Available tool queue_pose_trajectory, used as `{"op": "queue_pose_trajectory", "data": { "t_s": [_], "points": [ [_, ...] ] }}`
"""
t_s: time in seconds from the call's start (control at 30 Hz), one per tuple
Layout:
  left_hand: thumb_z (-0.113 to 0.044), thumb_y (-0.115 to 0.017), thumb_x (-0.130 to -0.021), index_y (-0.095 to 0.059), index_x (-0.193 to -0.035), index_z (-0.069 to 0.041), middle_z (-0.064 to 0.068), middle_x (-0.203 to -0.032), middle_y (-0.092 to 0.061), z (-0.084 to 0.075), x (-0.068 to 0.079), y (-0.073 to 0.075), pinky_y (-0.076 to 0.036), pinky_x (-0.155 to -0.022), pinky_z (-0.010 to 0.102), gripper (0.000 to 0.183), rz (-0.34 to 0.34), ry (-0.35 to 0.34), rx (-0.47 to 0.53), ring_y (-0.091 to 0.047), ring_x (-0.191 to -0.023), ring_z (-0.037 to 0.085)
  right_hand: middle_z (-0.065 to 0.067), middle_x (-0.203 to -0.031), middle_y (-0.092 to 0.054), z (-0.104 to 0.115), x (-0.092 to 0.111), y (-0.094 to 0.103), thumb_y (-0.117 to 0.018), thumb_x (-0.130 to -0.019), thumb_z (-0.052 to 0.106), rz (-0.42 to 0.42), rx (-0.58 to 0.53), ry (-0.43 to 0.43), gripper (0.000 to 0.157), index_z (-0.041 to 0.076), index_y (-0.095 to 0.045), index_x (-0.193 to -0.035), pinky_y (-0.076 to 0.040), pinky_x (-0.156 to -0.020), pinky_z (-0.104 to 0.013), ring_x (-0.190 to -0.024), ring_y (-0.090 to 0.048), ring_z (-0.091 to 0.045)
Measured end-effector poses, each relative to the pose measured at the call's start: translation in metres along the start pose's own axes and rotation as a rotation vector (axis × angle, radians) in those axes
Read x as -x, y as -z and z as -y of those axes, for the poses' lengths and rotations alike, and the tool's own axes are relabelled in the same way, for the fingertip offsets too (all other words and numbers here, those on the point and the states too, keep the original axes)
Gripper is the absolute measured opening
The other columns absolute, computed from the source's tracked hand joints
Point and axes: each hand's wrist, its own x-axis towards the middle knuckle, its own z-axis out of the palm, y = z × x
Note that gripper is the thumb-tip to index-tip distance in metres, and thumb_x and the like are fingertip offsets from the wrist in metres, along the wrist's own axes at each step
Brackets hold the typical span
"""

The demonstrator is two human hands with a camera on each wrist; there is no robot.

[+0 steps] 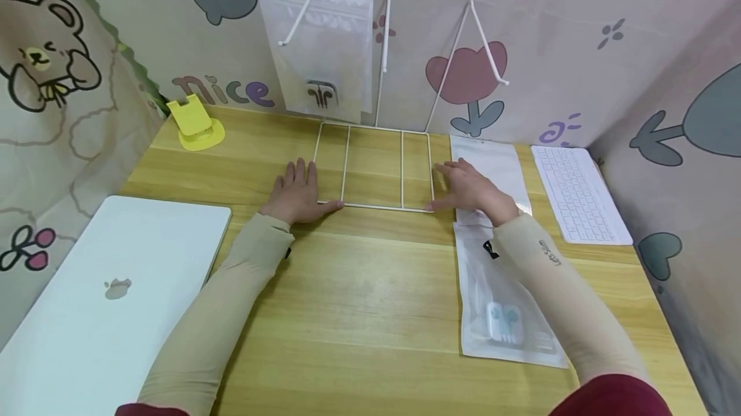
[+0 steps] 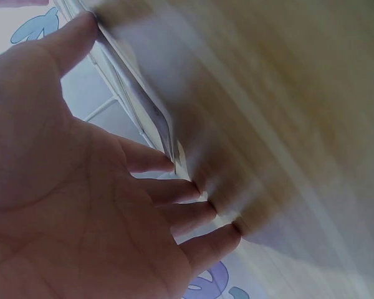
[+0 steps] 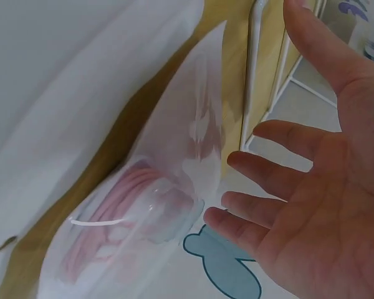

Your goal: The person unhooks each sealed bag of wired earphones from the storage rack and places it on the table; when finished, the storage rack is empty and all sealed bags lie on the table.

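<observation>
A white wire display rack (image 1: 402, 171) stands at the back of the wooden table, its base flat and three hooks raised along the back. From its left hook hangs a clear zip bag (image 1: 341, 49) with earphones (image 1: 321, 94) inside. My left hand (image 1: 297, 199) lies spread at the base's front left corner, thumb against the front bar. At the right side, my right hand (image 1: 471, 189) has its fingers extended and its thumb at the front right corner. Under and beside that hand lies a bag (image 3: 112, 230) with a pink cable. Nearer me is another zip bag (image 1: 480, 274) with white earphones (image 1: 505, 323).
A closed silver laptop (image 1: 133, 242) occupies the table's left front. Behind it stands a yellow phone stand (image 1: 193, 120). On the far right lies a white keyboard (image 1: 581, 194). Printed cloth (image 1: 556, 81) borders the table at the back and sides.
</observation>
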Motion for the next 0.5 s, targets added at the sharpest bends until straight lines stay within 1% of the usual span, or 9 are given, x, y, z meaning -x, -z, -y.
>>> {"op": "queue_pose_trajectory", "data": {
  "t_s": [0.23,0.4,0.5],
  "points": [
    [-0.065,-0.049,-0.094,0.002,-0.153,0.008,0.032,-0.158,0.008,-0.0009,0.0001,0.001,-0.004,-0.113,0.062,0.107,0.001,-0.003,0.004,0.007,-0.144,0.048,-0.024,-0.155,-0.029,0.0026,-0.0053,-0.0028,-0.084,-0.073,0.052,0.049,0.004,-0.016,0.106,0.002,-0.035,-0.152,-0.016,-0.115,-0.056,-0.145,-0.011,-0.046],
    [-0.065,-0.049,-0.094,0.001,-0.153,0.008,0.032,-0.158,0.006,-0.0007,-0.0004,0.0005,-0.005,-0.113,0.062,0.107,-0.011,-0.005,-0.004,0.005,-0.144,0.049,-0.025,-0.154,-0.03,0.004,-0.0053,-0.0025,-0.085,-0.073,0.051,0.038,0.027,-0.013,0.104,0.002,-0.037,-0.151,-0.018,-0.114,-0.055,-0.144,-0.012,-0.046],
    [-0.066,-0.049,-0.094,0.0,-0.153,0.009,0.032,-0.158,0.006,-0.0009,-0.0006,-0.0011,-0.006,-0.113,0.062,0.107,-0.006,-0.007,-0.01,0.005,-0.144,0.049,-0.026,-0.153,-0.031,0.0047,-0.0048,-0.0031,-0.085,-0.073,0.05,0.044,0.033,-0.007,0.102,0.002,-0.039,-0.15,-0.02,-0.113,-0.056,-0.143,-0.015,-0.048]
  ]
}}
